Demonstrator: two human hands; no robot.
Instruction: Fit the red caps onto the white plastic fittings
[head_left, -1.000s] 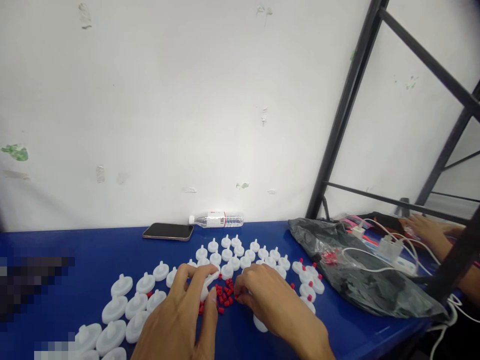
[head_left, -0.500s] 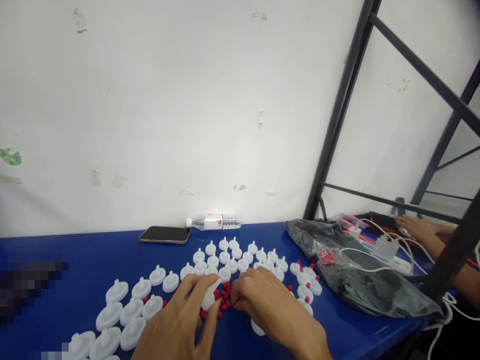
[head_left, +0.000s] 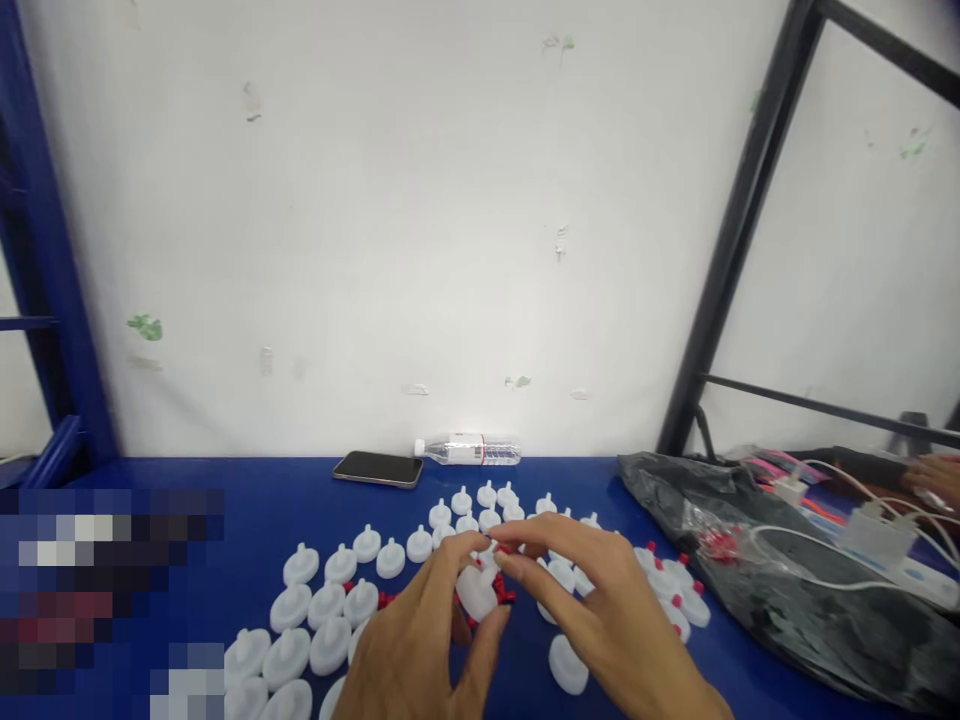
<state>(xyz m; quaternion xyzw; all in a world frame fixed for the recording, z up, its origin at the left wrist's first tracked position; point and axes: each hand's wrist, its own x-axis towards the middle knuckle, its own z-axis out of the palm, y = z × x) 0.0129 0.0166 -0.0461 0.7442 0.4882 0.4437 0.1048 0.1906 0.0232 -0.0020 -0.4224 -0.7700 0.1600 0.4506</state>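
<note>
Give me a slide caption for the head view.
Left hand holds a white disc; right hand meets it over red caps.

White discs (head_left: 330, 600) crowd the worktop (head_left: 225, 510) in front and to the left of the hands, with red caps (head_left: 501, 590) scattered between them. A black bag (head_left: 787, 600) with cables blocks the right side. Bare blue surface lies open at the far left, before the phone (head_left: 379, 467) and bottle (head_left: 469, 451) by the wall.
</note>
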